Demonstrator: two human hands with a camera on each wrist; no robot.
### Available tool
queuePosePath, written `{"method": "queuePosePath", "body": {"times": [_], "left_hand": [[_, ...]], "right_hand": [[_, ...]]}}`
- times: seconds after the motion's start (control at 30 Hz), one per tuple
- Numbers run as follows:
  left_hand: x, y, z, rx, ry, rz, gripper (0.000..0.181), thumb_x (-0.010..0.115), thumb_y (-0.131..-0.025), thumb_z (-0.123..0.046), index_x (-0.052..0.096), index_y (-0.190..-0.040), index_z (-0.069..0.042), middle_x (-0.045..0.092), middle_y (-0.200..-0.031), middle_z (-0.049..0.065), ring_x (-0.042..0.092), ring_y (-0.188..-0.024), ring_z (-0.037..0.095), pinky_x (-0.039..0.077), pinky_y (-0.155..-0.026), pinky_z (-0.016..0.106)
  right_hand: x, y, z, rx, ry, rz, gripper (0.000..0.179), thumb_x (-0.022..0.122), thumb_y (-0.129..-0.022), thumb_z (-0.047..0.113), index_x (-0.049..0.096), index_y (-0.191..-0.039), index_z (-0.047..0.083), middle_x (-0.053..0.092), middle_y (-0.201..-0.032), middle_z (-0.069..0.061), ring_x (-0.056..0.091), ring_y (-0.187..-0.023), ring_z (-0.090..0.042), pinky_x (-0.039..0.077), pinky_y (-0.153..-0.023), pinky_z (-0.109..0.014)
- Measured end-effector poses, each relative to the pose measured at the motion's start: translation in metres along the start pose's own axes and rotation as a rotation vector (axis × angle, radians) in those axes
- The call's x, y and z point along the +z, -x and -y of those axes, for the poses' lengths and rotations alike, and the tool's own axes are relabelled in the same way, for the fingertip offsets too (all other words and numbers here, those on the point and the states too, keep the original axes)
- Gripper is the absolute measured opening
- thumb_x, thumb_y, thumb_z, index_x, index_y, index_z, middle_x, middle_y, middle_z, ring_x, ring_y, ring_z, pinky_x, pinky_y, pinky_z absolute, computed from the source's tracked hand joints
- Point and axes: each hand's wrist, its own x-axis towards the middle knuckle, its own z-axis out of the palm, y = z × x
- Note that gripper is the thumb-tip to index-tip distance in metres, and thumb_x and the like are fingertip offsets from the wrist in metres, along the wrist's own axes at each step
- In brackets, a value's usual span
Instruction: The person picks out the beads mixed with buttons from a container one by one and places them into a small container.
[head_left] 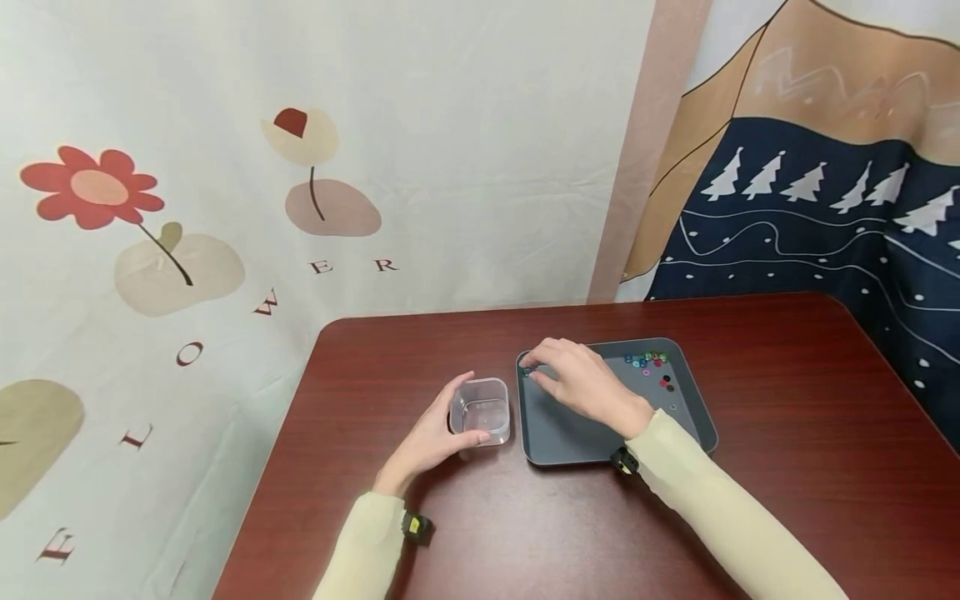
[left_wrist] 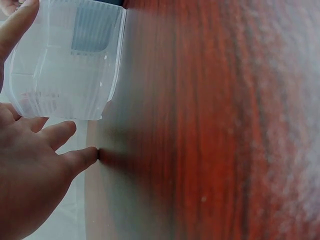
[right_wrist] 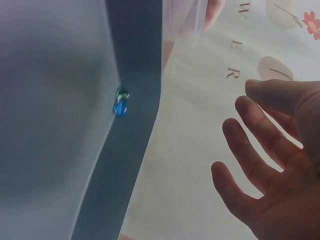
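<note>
My left hand (head_left: 429,435) holds a clear plastic container (head_left: 481,408), the thumb on its near side and the fingers round its far side. In the left wrist view the container (left_wrist: 60,65) is see-through, with ribbed walls. My right hand (head_left: 581,379) hovers over the back left corner of a grey tray (head_left: 570,437), its fingers spread and apart in the right wrist view. A green bead (right_wrist: 122,93) and a blue bead (right_wrist: 120,108) lie against the tray's wall near that corner. No bead shows between the right fingers.
Several coloured beads (head_left: 648,361) lie in the back right part of the tray, with a few dark and red ones nearby. The reddish-brown table (head_left: 360,367) has rounded corners. Behind it hangs a printed curtain (head_left: 487,150).
</note>
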Motion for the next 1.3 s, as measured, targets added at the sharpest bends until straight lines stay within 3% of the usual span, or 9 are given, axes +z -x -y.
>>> {"method": "queuePosePath", "body": {"times": [0.17,0.5,0.87,1.3], "left_hand": [[0.0,0.0,0.0,-0.004,-0.006,0.003,0.099,0.089,-0.082,-0.037,0.032,-0.162,-0.028,0.047,-0.152,0.004,0.048,-0.135,0.023,0.037,-0.111,0.051],[0.0,-0.001,0.001,-0.01,0.019,0.01,0.098,0.089,-0.083,-0.035,0.031,-0.162,-0.028,0.049,-0.15,0.007,0.053,-0.127,0.026,0.04,-0.106,0.05],[0.0,-0.001,0.001,-0.02,0.004,0.012,0.097,0.088,-0.083,-0.037,0.03,-0.162,-0.03,0.047,-0.153,0.007,0.054,-0.127,0.026,0.041,-0.106,0.05],[0.0,-0.002,0.002,-0.017,-0.01,0.018,0.098,0.088,-0.083,-0.038,0.03,-0.162,-0.028,0.044,-0.155,0.008,0.054,-0.127,0.026,0.042,-0.105,0.05]], "right_hand": [[0.01,0.005,0.01,-0.018,-0.022,-0.066,0.021,0.079,-0.093,0.013,0.076,-0.114,0.014,0.07,-0.111,0.0,0.067,-0.098,-0.02,0.056,-0.079,-0.038],[0.035,0.007,0.023,-0.065,-0.035,-0.145,0.019,0.08,-0.093,0.018,0.077,-0.111,0.015,0.069,-0.11,0.002,0.064,-0.1,-0.018,0.054,-0.08,-0.038],[0.061,0.004,0.023,-0.133,0.02,-0.16,0.016,0.078,-0.095,0.023,0.079,-0.109,0.015,0.068,-0.116,-0.002,0.062,-0.112,-0.024,0.052,-0.088,-0.047],[0.064,0.007,0.018,-0.079,0.039,-0.105,0.03,0.076,-0.097,0.031,0.076,-0.122,0.015,0.065,-0.133,-0.006,0.057,-0.127,-0.028,0.049,-0.096,-0.052]]}}
